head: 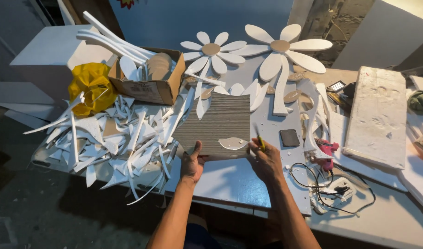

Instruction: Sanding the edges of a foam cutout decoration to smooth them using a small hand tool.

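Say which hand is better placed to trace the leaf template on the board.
Right hand: probably, since it holds the pen beside the leaf template. Left hand grips the board at its lower left edge.

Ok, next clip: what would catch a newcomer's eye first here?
Two big white foam daisies with tan centres lie at the back of the table. To the left sprawls a heap of white foam offcuts beside a yellow bag. At the centre, the left hand and right hand hold a grey ridged cardboard sheet bearing a leaf-shaped cutout.
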